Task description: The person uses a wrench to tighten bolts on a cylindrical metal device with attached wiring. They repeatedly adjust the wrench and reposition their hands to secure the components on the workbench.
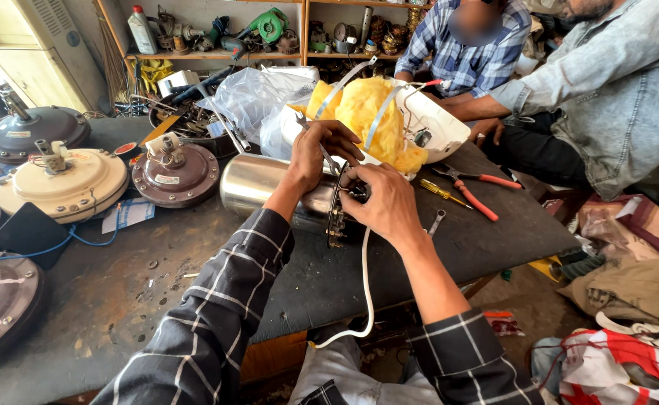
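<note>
Your left hand (322, 150) held a spanner (316, 139) and your right hand (382, 199) pinched fittings on the steel cylinder (258, 184), which, lying unclamped on the bench (479, 232), could have rolled.

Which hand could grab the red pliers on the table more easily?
Probably the right hand. It sits nearer the red pliers, with bare table between. The left hand holds a small wrench over the steel tank.
</note>
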